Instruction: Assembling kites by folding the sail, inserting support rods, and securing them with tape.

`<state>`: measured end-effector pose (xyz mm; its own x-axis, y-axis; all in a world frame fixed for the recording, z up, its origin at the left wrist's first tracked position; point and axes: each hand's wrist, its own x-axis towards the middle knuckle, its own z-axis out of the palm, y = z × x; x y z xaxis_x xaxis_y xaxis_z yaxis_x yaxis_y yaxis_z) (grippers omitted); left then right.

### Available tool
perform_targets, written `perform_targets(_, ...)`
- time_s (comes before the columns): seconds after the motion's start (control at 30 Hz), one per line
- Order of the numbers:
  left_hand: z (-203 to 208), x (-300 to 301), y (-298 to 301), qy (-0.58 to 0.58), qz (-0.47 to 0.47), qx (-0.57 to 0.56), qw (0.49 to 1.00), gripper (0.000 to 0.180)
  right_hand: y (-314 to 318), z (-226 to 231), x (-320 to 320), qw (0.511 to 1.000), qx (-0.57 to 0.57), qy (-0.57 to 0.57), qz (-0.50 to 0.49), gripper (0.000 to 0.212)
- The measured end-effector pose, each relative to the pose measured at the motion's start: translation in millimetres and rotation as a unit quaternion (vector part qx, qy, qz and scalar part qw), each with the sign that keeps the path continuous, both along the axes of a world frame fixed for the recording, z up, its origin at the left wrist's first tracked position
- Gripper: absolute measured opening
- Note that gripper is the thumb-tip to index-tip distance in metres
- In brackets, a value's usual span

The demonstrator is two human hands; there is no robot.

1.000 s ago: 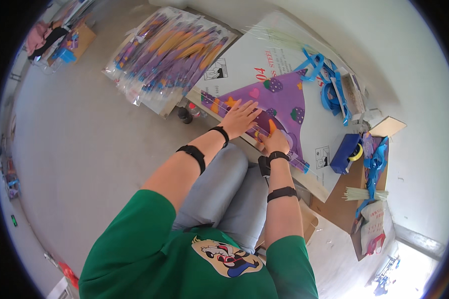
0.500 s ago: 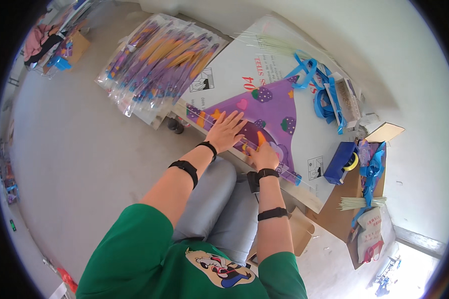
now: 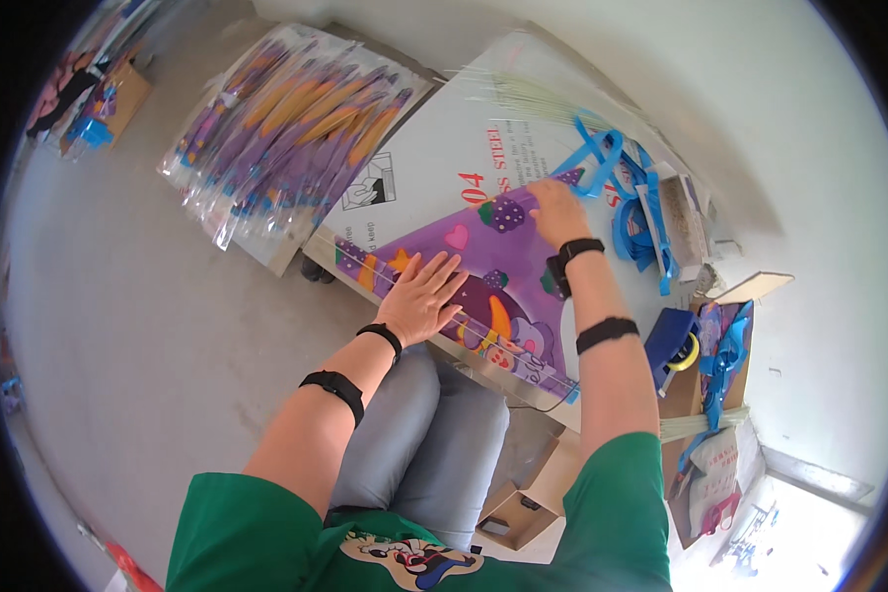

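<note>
A purple triangular kite sheet (image 3: 483,236), printed with hearts, strawberries and a cartoon figure, lies on the white-topped table. Along its near edge runs a thin pale rod (image 3: 469,318). My left hand (image 3: 422,299) rests flat on the sheet beside that edge, fingers spread, pressing it down. Over the far right side of the sheet, close to its pointed tip, my right hand (image 3: 559,214) is closed with curled fingers on the sheet's edge. Those fingertips are partly hidden.
At the far left lies a pile of plastic-wrapped purple and orange kites (image 3: 291,128). Blue ribbon (image 3: 637,222) and an open box (image 3: 683,222) are at the right, beyond a blue tape dispenser (image 3: 669,345). Thin pale rods (image 3: 533,99) lie at the back.
My right hand has left the near edge and moved away from me to the sheet's far tip. My left hand stays spread on the sheet. The view has shifted slightly.
</note>
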<state>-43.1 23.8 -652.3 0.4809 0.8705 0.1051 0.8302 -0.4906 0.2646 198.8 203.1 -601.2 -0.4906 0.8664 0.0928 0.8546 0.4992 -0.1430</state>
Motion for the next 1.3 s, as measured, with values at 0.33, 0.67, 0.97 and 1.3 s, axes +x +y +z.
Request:
perform_targets(0.33, -1.4, -4.1, -0.3, -0.037, 0.006, -0.006, 0.999, 0.055, 57.1, 10.8, -36.6, 0.971, -0.149, -0.182, 0.043, 0.020)
perform_targets(0.67, -3.2, -5.3, -3.4, -0.045, 0.017, -0.011, 0.999, 0.055, 32.4, 20.5, -18.7, 0.975, -0.066, -0.161, 0.138, 0.009)
perform_targets(0.97, -4.8, -4.6, -5.5, -0.067, 0.009, 0.050, 0.996, 0.054, -81.3, 30.6, 17.2, 0.985, 0.091, -0.082, 0.120, 0.006)
perform_targets(1.3, -4.8, -0.9, -5.9, -0.048, 0.020, 0.053, 0.997, 0.058, -181.7, 4.9, 9.5, 0.994, 0.088, -0.064, 0.033, 0.018)
